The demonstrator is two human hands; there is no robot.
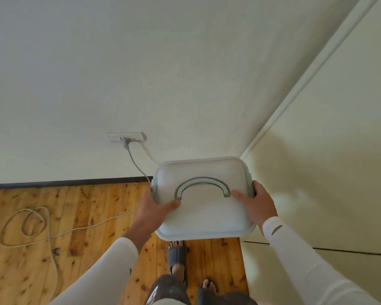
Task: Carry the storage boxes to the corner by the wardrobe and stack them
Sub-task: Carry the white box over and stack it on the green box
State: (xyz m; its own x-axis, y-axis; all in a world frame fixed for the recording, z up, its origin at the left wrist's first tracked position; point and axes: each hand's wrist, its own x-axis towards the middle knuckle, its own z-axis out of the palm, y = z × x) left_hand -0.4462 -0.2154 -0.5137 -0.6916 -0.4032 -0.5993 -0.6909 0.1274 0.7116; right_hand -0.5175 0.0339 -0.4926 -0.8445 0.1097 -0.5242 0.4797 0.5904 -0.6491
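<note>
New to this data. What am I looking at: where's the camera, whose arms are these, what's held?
There is no machine here. A person wears one wide-angle camera on the head, so this single picture looks forward and down along their own arms in white sleeves.

The left hand and right hand each grip one side of a pale storage box, thumbs on the lid. Its curved handle lies flat on the lid. The box is held in the air, above the person's slippered foot.

Ahead is a plain wall. On the right is the wardrobe, and the box is close to the corner they form. Below is a wooden floor, where a grey cable runs down from a wall socket and loops. No other box is in view.
</note>
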